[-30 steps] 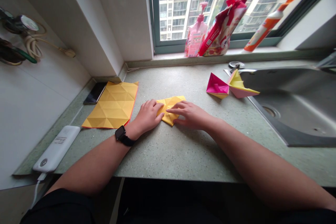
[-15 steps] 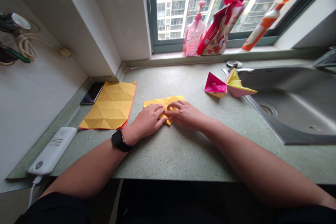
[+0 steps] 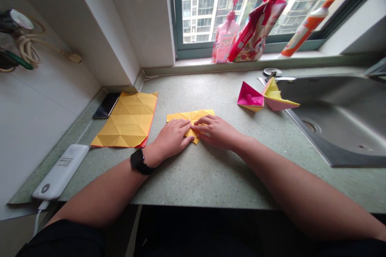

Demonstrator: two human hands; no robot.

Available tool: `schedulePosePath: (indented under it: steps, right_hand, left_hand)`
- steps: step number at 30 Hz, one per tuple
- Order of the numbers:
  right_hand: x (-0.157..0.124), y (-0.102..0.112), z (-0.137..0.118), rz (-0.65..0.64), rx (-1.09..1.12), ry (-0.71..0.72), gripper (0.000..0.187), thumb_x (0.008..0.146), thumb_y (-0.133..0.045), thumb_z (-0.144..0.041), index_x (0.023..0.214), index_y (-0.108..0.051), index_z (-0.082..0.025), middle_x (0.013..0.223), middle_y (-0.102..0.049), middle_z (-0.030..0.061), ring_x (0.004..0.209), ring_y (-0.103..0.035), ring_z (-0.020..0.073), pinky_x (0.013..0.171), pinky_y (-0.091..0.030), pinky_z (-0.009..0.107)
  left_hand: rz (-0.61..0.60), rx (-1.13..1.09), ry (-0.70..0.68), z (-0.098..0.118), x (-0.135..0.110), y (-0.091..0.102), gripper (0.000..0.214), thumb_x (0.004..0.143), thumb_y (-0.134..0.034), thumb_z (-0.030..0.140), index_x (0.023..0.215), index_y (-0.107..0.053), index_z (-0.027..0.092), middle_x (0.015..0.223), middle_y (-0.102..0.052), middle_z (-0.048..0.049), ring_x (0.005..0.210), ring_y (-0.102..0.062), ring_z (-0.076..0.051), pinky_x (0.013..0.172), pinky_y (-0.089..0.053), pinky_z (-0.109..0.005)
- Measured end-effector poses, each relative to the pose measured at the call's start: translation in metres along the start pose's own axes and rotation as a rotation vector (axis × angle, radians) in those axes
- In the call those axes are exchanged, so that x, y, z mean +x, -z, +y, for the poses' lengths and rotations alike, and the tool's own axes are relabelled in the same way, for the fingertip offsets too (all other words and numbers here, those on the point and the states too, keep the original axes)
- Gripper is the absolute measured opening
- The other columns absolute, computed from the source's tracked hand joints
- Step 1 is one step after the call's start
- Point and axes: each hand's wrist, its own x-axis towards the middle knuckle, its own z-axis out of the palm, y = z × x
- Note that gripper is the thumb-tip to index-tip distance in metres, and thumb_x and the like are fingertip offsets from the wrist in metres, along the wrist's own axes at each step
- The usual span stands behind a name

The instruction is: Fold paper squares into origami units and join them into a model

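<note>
A small folded yellow paper (image 3: 193, 117) lies on the speckled counter (image 3: 211, 168) in the middle. My left hand (image 3: 171, 138), with a black watch on its wrist, lies flat on the paper's left part, fingers stretched out. My right hand (image 3: 217, 131) presses on the paper's right part with its fingers extended and close together. The fingertips of both hands meet over the paper's middle. Most of the paper's near half is hidden under the hands.
A creased yellow sheet (image 3: 129, 120) lies to the left, beside a dark phone (image 3: 106, 105) and a white power bank (image 3: 60, 172). Two folded paper figures, pink (image 3: 249, 98) and yellow-pink (image 3: 276, 97), sit by the steel sink (image 3: 337, 116). A pink pump bottle (image 3: 224, 38), a red pouch (image 3: 259, 24) and an orange-capped bottle (image 3: 307, 26) stand on the sill.
Both hands have shifted a little over the yellow paper; my left hand moved right onto it and more of the paper's far left edge now shows. The camera moved slightly.
</note>
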Motion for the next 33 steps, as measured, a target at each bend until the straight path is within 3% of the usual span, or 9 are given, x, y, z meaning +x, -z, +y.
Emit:
schedulePosePath:
  steps: [10, 14, 18, 29, 33]
  right_hand:
    - [0.002, 0.01, 0.003, -0.021, -0.025, -0.072, 0.023, 0.105, -0.072, -0.03, 0.123, -0.086, -0.031, 0.123, -0.081, 0.0083, 0.11, -0.073, 0.0265, 0.098, -0.057, 0.042]
    - [0.002, 0.014, 0.004, -0.037, -0.033, -0.132, 0.018, 0.103, -0.074, -0.03, 0.114, -0.088, -0.032, 0.123, -0.082, 0.0074, 0.11, -0.074, 0.0269, 0.096, -0.057, 0.041]
    - [0.003, 0.017, 0.002, -0.042, -0.022, -0.181, 0.016, 0.103, -0.074, -0.03, 0.11, -0.089, -0.032, 0.126, -0.082, 0.0067, 0.11, -0.074, 0.0264, 0.093, -0.057, 0.04]
    - [0.004, 0.017, -0.004, -0.063, -0.008, -0.233, 0.016, 0.103, -0.073, -0.032, 0.109, -0.088, -0.03, 0.125, -0.081, 0.0066, 0.111, -0.072, 0.0271, 0.094, -0.056, 0.04]
    - [0.004, 0.016, -0.003, -0.066, -0.016, -0.222, 0.017, 0.103, -0.073, -0.032, 0.113, -0.086, -0.029, 0.124, -0.08, 0.0079, 0.112, -0.07, 0.0274, 0.095, -0.055, 0.04]
  left_hand:
    - [0.045, 0.02, -0.048, 0.001, 0.003, -0.003, 0.037, 0.108, -0.068, 0.036, 0.14, -0.069, 0.018, 0.149, -0.069, -0.0148, 0.145, -0.059, -0.034, 0.127, -0.043, -0.058]
    - [-0.018, -0.032, -0.194, 0.004, -0.002, 0.008, 0.02, 0.108, -0.066, 0.028, 0.123, -0.076, 0.018, 0.136, -0.075, -0.0127, 0.126, -0.069, -0.029, 0.116, -0.053, -0.05]
    - [-0.065, -0.058, -0.256, 0.006, -0.007, 0.015, 0.024, 0.108, -0.065, 0.027, 0.129, -0.076, 0.022, 0.129, -0.075, -0.0105, 0.113, -0.072, -0.026, 0.101, -0.058, -0.042]
    - [-0.139, -0.033, -0.299, 0.004, -0.009, 0.018, 0.026, 0.108, -0.069, 0.037, 0.132, -0.078, 0.029, 0.139, -0.07, -0.0111, 0.121, -0.068, -0.029, 0.109, -0.053, -0.048]
    - [-0.149, -0.082, -0.258, 0.001, -0.008, 0.02, 0.025, 0.11, -0.064, 0.03, 0.13, -0.075, 0.023, 0.134, -0.074, -0.0107, 0.119, -0.069, -0.028, 0.109, -0.053, -0.048]
